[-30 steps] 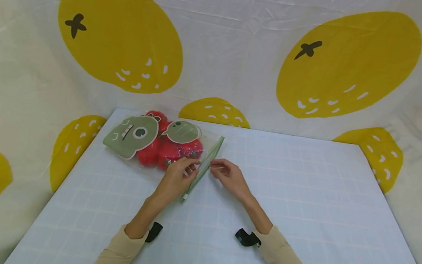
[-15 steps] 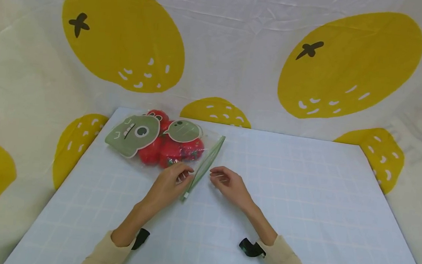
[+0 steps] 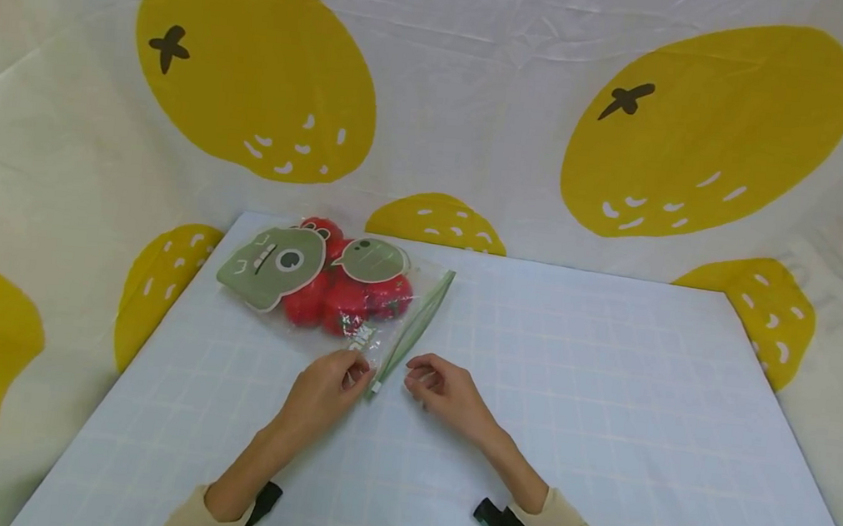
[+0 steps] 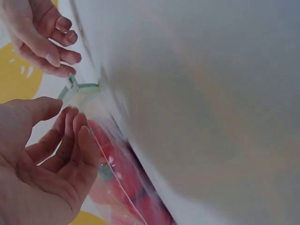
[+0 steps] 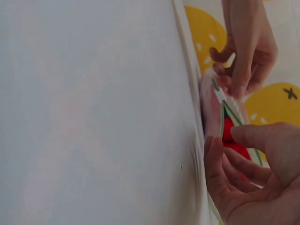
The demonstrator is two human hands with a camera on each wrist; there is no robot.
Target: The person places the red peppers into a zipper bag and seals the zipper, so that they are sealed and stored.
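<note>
A clear zip bag (image 3: 384,343) with green character prints lies at the left of the table, holding several red tomato-like items (image 3: 346,302). Its green zip strip (image 3: 420,321) slants along the right side, with a small white slider (image 3: 376,388) at the near end. In the right wrist view, the strip's two green edges (image 5: 233,114) stand apart. My left hand (image 3: 323,392) is at the near corner beside the slider, fingers loosely bent, thumb and fingertips apart in the left wrist view. My right hand (image 3: 451,395), loosely bent, holds nothing just right of the strip.
The table (image 3: 604,413) has a pale blue checked cover. Behind and beside it hangs a white sheet (image 3: 474,92) printed with big yellow fruit. A black wrist camera (image 3: 497,518) sits at the right cuff, and another (image 3: 265,503) at the left.
Both hands have moved toward the person, down along the zip strip to its near end. More of the bag's front shows. The bag has stayed nearly in place.
</note>
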